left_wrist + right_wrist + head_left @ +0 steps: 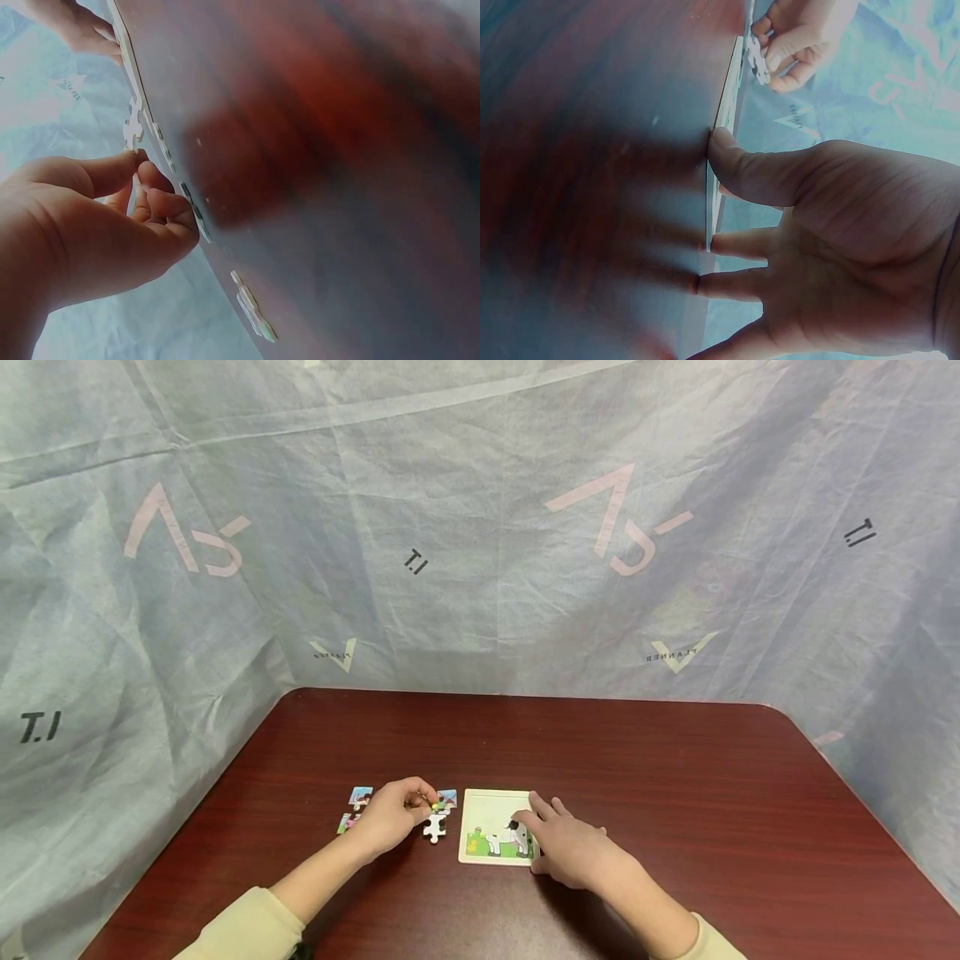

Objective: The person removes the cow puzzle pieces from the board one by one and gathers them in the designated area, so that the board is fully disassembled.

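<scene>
- Head view: I have the left hand (393, 817) left of centre, its grip pinching a white puzzle piece (434, 828) with dark patches.
- A blue-printed piece (448, 797) lies just beyond the fingertips; an upper loose piece (361, 795) and a lower loose piece (349, 822) lie left of that hand.
- The puzzle board (462, 827), pale-framed, is flat on the dark red tabletop (637, 760), right of the pinched piece. I read green grass and a black-and-white animal along its bottom and right; pale backing shows above.
- Right hand (576, 852) at the board's right side, grip spread, wrapped round nothing.
- Grey printed cloth (487, 510) hangs behind.
- Left wrist view: thumb and finger meet on the white puzzle piece, which I see edge-on, raised off the tabletop. Other pieces lie below; their print is too oblique for me to read.
- Right wrist view: thumb touches the board's edge, the other fingers reach out straight. Far side, the left hand pinches its piece beyond the board.
</scene>
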